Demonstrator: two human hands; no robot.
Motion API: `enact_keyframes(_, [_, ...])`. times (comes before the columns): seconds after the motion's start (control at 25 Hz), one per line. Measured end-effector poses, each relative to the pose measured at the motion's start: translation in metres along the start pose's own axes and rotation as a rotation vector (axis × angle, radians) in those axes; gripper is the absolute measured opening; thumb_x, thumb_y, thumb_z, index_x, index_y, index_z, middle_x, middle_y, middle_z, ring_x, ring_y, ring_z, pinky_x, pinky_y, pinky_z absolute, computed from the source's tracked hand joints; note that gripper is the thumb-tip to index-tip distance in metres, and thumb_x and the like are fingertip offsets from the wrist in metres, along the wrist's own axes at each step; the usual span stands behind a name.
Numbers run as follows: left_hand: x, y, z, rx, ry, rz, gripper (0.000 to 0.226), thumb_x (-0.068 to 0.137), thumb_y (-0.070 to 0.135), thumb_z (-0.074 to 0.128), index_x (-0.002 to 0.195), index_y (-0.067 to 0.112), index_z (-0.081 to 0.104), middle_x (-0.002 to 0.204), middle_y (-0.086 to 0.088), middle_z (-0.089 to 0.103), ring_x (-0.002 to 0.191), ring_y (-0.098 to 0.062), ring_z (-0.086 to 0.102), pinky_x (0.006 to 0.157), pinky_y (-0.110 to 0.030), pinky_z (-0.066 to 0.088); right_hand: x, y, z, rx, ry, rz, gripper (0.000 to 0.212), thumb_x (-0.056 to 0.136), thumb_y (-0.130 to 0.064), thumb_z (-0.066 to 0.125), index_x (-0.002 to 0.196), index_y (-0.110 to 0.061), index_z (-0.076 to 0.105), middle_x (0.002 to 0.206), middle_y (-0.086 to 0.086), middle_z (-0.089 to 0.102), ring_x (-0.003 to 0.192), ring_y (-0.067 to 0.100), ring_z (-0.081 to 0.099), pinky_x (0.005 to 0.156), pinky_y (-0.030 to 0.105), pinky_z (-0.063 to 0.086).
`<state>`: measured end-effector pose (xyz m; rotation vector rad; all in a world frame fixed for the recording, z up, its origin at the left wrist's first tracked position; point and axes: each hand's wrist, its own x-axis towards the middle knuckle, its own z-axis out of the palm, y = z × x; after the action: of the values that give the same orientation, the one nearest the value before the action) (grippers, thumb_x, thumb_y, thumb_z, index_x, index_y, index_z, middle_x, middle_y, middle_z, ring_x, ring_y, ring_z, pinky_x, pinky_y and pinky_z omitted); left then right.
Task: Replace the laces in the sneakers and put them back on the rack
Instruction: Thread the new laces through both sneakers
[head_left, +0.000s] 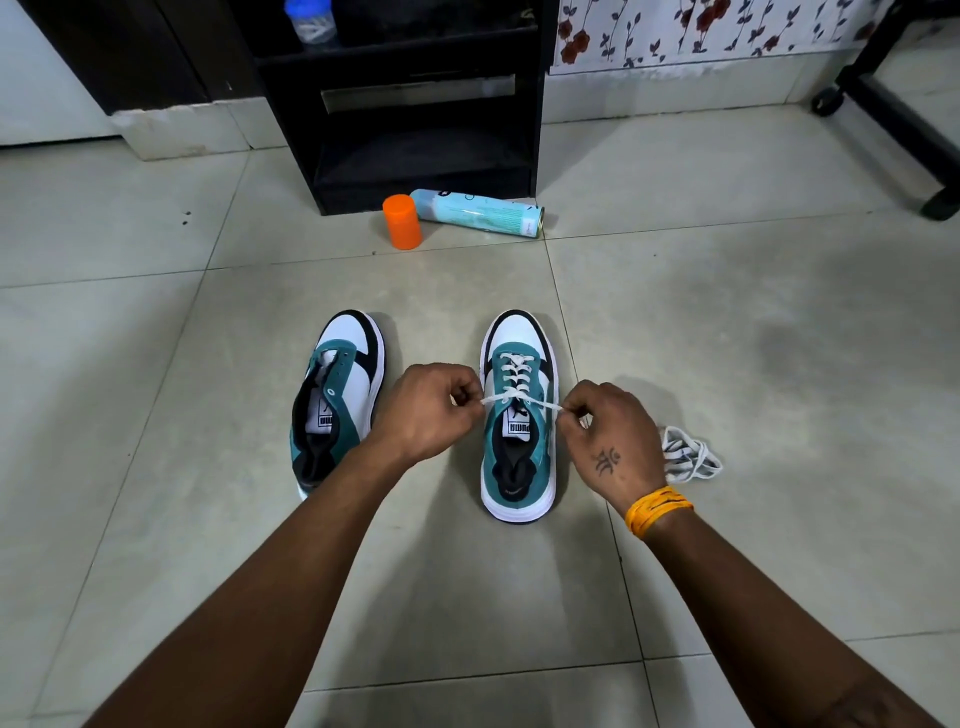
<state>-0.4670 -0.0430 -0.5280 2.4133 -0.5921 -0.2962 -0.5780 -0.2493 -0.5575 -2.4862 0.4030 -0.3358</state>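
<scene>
Both forearms reach in from the bottom edge over pale floor tiles. Left hand pinches one end of a white lace, grip tight on it; right hand pinches the other end, grip tight too, orange wristband on that wrist. Lace is pulled taut across the tongue of the right sneaker, which is laced through most eyelets. Left sneaker stands just beside it with its eyelets unlaced, toes of both pointing away. Loose bundle of white laces lies on the floor just right of the right hand. Ahead, a black rack stands against the wall, lower shelves open. Touching its base edge lies a light-blue spray can on its side, orange cap upright beside it. Wide open floor left and right of the sneakers; a black chair base sits far right.
</scene>
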Motion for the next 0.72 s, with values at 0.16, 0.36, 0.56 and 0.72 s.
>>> enact_keyframes(0.16, [-0.005,0.003,0.009,0.007,0.262,-0.187,0.015,0.093,0.031,0.050,0.089,0.020,0.058,0.072,-0.002,0.067,0.073,-0.029,0.063,0.067,-0.037,0.051,-0.004,-0.007,-0.003,0.159,0.119,0.126,0.011,0.091,-0.026,0.064,0.100,-0.020,0.063,0.097,-0.001,0.062,0.090,0.018,0.057,0.075,0.032,0.043])
enact_keyframes(0.36, [-0.006,0.008,0.024,-0.234,-0.017,-0.548,0.072,0.096,0.070,0.041,0.070,0.009,0.070,0.067,-0.008,0.073,0.064,-0.031,0.070,0.065,-0.037,0.057,0.002,-0.032,-0.008,0.752,-0.203,0.867,0.051,0.094,-0.055,0.060,0.072,-0.009,0.062,0.061,0.008,0.061,0.058,0.027,0.056,0.061,0.036,0.055])
enact_keyframes(0.56, [-0.002,0.009,0.039,-0.435,0.109,-0.538,0.050,0.090,0.057,0.068,0.069,0.012,0.075,0.064,-0.003,0.073,0.060,-0.027,0.068,0.067,-0.044,0.060,0.012,-0.037,-0.003,0.762,-0.224,0.872,0.040,0.093,-0.047,0.069,0.074,-0.012,0.062,0.061,0.007,0.055,0.050,0.020,0.048,0.050,0.027,0.048])
enact_keyframes(0.72, [0.000,0.016,0.032,-0.689,0.113,-0.578,0.016,0.092,0.018,0.076,0.077,0.014,0.073,0.067,-0.003,0.069,0.059,-0.018,0.055,0.056,-0.032,0.047,0.023,-0.041,-0.006,0.790,-0.226,0.833,0.018,0.092,-0.017,0.065,0.076,-0.009,0.061,0.065,0.010,0.052,0.048,0.018,0.042,0.046,0.025,0.045])
